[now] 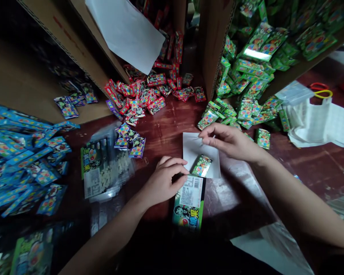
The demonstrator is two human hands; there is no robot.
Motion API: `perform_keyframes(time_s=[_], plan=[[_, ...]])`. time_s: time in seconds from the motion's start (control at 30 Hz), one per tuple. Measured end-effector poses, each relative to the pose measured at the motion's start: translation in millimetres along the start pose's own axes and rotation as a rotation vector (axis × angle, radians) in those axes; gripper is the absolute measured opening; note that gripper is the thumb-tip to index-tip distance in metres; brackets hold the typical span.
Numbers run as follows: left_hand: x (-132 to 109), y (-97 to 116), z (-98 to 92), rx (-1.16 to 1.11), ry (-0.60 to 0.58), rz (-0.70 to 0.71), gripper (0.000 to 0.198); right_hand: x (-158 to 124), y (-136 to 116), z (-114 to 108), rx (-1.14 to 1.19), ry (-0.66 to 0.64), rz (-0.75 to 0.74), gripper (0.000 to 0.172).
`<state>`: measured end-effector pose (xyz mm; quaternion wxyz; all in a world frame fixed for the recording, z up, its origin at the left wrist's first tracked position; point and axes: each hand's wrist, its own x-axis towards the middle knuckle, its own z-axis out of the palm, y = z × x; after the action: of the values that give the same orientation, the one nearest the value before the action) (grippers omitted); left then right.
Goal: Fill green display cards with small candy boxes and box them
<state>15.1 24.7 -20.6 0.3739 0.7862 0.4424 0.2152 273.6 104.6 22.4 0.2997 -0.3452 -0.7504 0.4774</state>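
Observation:
My left hand [164, 178] has its thumb and fingertips closed at the upper edge of a green and black printed bag [188, 206] with a white barcode label. A small green candy box [202, 165] lies tilted at the bag's top edge, over a sheet of white paper [189, 147]. Above the paper, my right hand [227, 140] is pinched, thumb against fingers. Something thin and pale shows at its fingertips, too small to name. Whether the green box is partly inside the bag, I cannot tell.
Cardboard cartons spill red candy boxes [156, 105], purple ones [137, 147] and green ones [246, 109] onto the dark red table [160, 133]. Blue boxes [25, 152] pile up at left. Stacked printed bags [103, 168] lie left of my hands; paper sheets [317, 118] lie right.

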Motion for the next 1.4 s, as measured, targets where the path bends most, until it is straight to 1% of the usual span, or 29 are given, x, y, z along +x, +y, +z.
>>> perform_keyframes(time_s=[0.07,0.13,0.2,0.27,0.4,0.47,0.53,0.63,0.67,0.73,0.77,0.83,0.93,0.97,1.0,1.03,1.07,1.13,1.17,1.2,1.23,1.27,1.33,1.4], plan=[[-5,5,0.7,-0.109,-0.040,-0.049,0.015,-8,-9,9,0.093,-0.185,0.055,0.042],[-7,8,1.1,-0.186,-0.089,-0.127,0.015,-13,-15,21,0.113,-0.348,0.099,0.059],[-9,12,1.0,-0.207,-0.110,-0.187,0.016,-17,-17,33,0.078,-0.419,0.126,0.066],[-11,15,0.7,-0.203,-0.099,-0.203,0.016,-21,-15,43,0.036,-0.410,0.138,0.071],[-15,18,1.2,-0.237,-0.063,-0.216,0.019,-32,-14,56,-0.120,-0.293,0.163,0.084],[-17,18,2.3,-0.266,-0.046,-0.225,0.020,-40,-16,63,-0.258,-0.186,0.161,0.088],[-19,16,3.3,-0.328,-0.034,-0.221,0.020,-52,-19,71,-0.438,-0.068,0.083,0.087],[-22,15,4.6,-0.484,-0.026,-0.209,0.018,-71,-20,88,-0.641,0.066,-0.111,0.082],[-23,15,5.0,-0.533,-0.022,-0.213,0.018,-76,-18,94,-0.670,0.105,-0.147,0.082],[-25,17,6.5,-0.600,-0.013,-0.232,0.019,-84,-15,105,-0.677,0.187,-0.144,0.084],[-27,18,7.6,-0.617,-0.008,-0.243,0.020,-85,-14,111,-0.657,0.213,-0.112,0.085],[-30,18,10.1,-0.633,-0.006,-0.263,0.021,-85,-12,119,-0.565,0.225,-0.025,0.085],[-36,12,10.4,-0.642,-0.001,-0.301,0.027,-83,-12,123,-0.385,0.181,0.072,0.082],[-40,7,7.9,-0.640,0.018,-0.319,0.031,-84,-13,122,-0.328,0.183,0.085,0.081],[-44,2,3.7,-0.636,0.067,-0.340,0.033,-87,-14,121,-0.270,0.213,0.090,0.080],[-50,-4,-2.0,-0.638,0.162,-0.364,0.036,-91,-15,120,-0.211,0.276,0.093,0.080],[-56,-9,-8.4,-0.659,0.295,-0.389,0.037,-96,-15,119,-0.147,0.358,0.098,0.082],[-71,-17,-19.4,-0.756,0.599,-0.428,0.041,-108,-16,122,-0.009,0.506,0.125,0.085],[-79,-18,-21.6,-0.819,0.724,-0.434,0.046,-114,-16,127,0.064,0.538,0.147,0.087],[-86,-18,-20.3,-0.877,0.799,-0.430,0.054,-118,-16,133,0.138,0.542,0.172,0.089],[-94,-16,-15.5,-0.919,0.829,-0.422,0.062,-120,-15,140,0.208,0.538,0.194,0.090],[-102,-12,-7.5,-0.942,0.819,-0.413,0.069,-121,-15,147,0.266,0.548,0.207,0.090],[-116,-4,14.2,-0.965,0.744,-0.407,0.074,-116,-14,157,0.317,0.620,0.203,0.087],[-128,3,34.5,-0.951,0.641,-0.413,0.068,-109,-15,159,0.290,0.707,0.174,0.083]])
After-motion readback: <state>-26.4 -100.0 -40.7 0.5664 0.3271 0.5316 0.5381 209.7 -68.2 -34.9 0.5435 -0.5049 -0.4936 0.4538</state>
